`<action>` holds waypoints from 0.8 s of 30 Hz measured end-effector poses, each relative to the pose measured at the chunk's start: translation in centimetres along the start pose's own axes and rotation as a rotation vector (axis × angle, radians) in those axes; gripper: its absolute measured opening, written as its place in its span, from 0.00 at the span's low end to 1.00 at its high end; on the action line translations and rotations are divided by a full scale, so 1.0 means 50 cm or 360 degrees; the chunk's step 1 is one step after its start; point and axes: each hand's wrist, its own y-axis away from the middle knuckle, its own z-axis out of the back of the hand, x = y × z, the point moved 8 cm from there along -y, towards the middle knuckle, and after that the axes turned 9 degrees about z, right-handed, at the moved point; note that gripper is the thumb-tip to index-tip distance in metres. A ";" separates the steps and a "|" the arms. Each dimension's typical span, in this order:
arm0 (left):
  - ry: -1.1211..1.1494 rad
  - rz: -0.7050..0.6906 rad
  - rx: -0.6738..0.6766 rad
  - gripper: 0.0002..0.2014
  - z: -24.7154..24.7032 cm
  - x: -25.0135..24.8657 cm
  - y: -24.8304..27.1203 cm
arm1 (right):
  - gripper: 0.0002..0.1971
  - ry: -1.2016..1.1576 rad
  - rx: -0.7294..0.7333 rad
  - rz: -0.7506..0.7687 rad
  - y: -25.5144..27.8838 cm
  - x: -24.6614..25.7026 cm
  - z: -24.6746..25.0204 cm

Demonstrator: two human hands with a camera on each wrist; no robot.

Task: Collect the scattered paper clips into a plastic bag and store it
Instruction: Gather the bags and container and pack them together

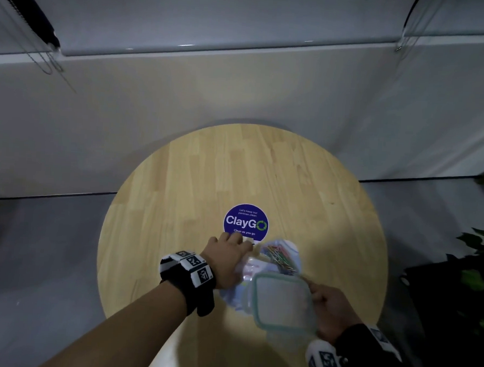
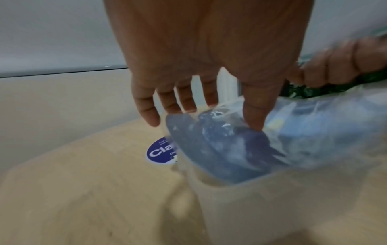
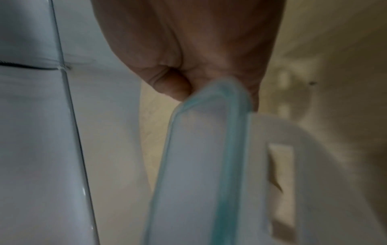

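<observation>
A clear plastic bag [image 1: 273, 266] with several coloured paper clips [image 1: 280, 259] lies in and over a clear plastic container [image 2: 240, 207] on the round wooden table [image 1: 178, 208]. My left hand [image 1: 231, 253] is on the bag's left side. In the left wrist view its fingers [image 2: 186, 102] are straight and one digit presses the bag [image 2: 230, 149] down into the container. My right hand [image 1: 332, 308] grips the container's lid [image 1: 282, 300], which has a teal seal, and holds it tilted above the container's near side. The right wrist view shows the lid [image 3: 199, 165] pinched at its corner.
A blue round ClayGo sticker [image 1: 245, 222] sits at the table's centre, just beyond my left hand. A leafy plant [image 1: 477, 266] stands off the table's right edge. A pale wall and a ledge with blind cords [image 1: 51, 64] lie beyond the table.
</observation>
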 end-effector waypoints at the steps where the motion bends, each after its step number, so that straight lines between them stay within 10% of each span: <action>1: 0.0138 0.0084 -0.0051 0.35 -0.002 0.016 0.005 | 0.18 0.0101 -0.0072 0.0000 -0.011 -0.019 0.014; 6: 0.1094 0.0398 0.0020 0.51 -0.068 0.080 0.054 | 0.10 0.0159 -0.0314 -0.0040 -0.011 -0.073 0.008; 24: 0.1457 0.0510 -0.0309 0.21 -0.087 0.043 0.128 | 0.22 0.0592 -0.0374 -0.0211 -0.026 -0.078 -0.003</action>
